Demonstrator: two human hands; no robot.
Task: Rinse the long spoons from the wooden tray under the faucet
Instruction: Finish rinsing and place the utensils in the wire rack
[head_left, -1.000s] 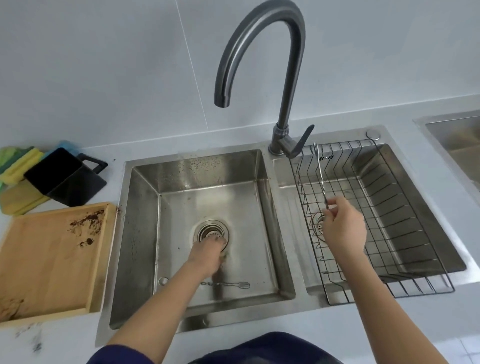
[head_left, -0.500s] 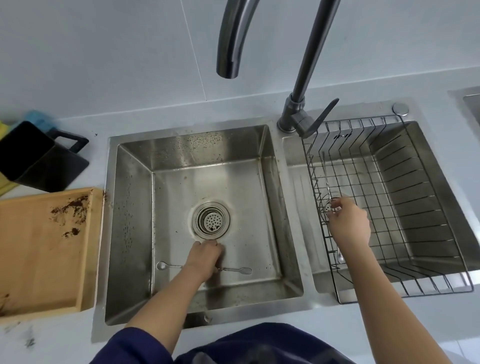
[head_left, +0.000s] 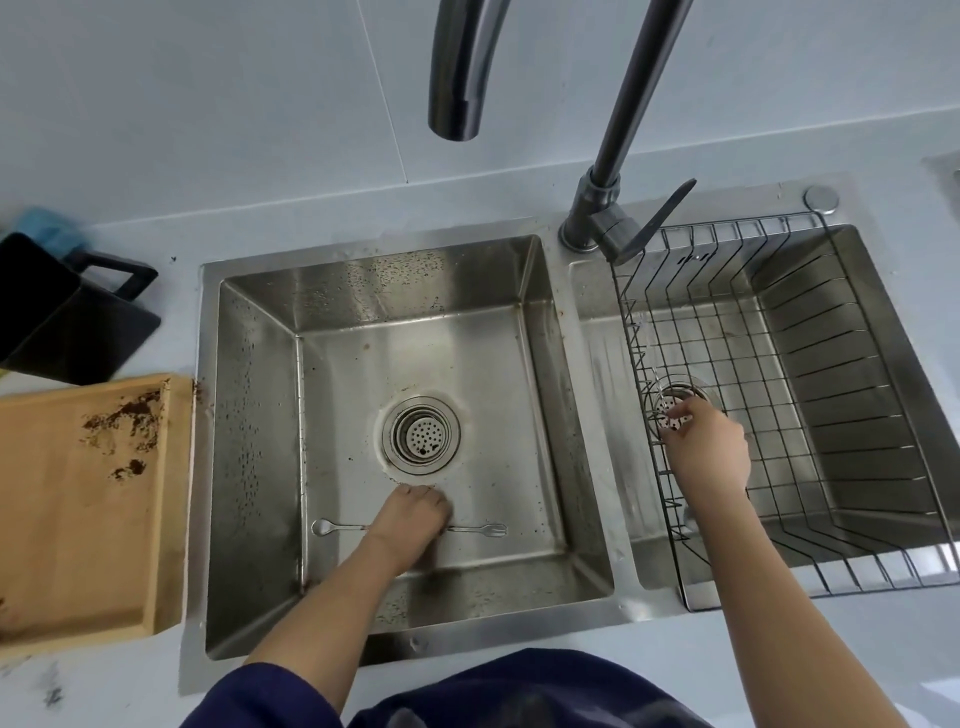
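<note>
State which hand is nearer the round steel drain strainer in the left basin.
Left. The left hand lies just below the strainer; the right hand is in the wire rack.

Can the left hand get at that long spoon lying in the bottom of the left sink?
Probably yes: the left hand already rests on the long spoon on the left sink floor, with nothing in between.

The double sink (head_left: 260, 415) is looking plain silver steel with dark brown specks peppering its walls, and the faucet (head_left: 618, 130) is showing up as a darker gunmetal grey. The wooden tray (head_left: 78, 519) is glowing a light honey tan with dark brown crumbly smears across it, sitting next to a black container (head_left: 62, 322) and a bit of blue behind that. The wire rack (head_left: 831, 441) is giving off a dark grid pattern, the bench (head_left: 753, 649) and wall are reading pale grey-white, and the sleeve (head_left: 249, 696) is looking navy.
</note>
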